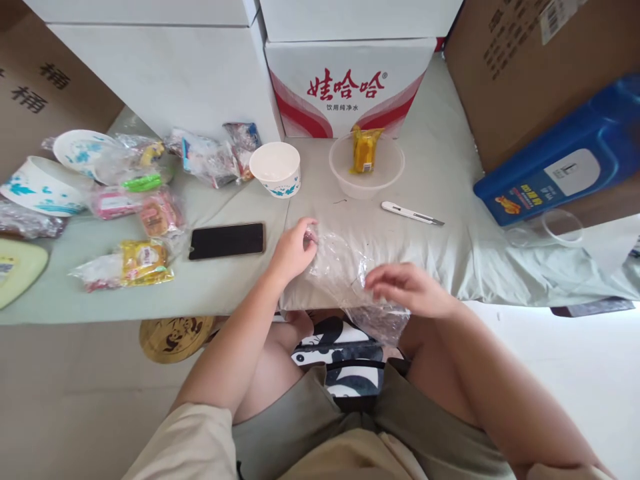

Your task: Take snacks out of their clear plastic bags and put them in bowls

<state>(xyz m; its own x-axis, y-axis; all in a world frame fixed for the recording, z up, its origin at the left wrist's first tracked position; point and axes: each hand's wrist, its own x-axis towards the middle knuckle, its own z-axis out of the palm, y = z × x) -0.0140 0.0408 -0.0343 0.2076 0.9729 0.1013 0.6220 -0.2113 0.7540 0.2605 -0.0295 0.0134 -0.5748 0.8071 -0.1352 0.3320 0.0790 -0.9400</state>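
Observation:
A clear, crumpled plastic bag (pixel 336 265) lies at the table's front edge, and its lower part hangs over toward my lap. My left hand (pixel 295 248) pinches the bag's left end between thumb and fingers. Over the bag's right side is my right hand (pixel 413 289), its fingers loosely bent and apart, with nothing visibly gripped. Beyond the hands stand a white paper cup (pixel 277 175) with blue leaf print and a translucent plastic bowl (pixel 345 179). A yellow wrapped snack (pixel 367 152) rests in the bowl. A white utility knife (pixel 411 213) lies with its blade out to the right.
A black phone (pixel 227 241) is left of my left hand. Farther left are wrapped snacks (pixel 145 262), paper bowls (pixel 45 187) and plastic packaging. White cartons (pixel 350 87) line the back. At right, a blue jug (pixel 565 157) leans near a clear cup (pixel 563 227).

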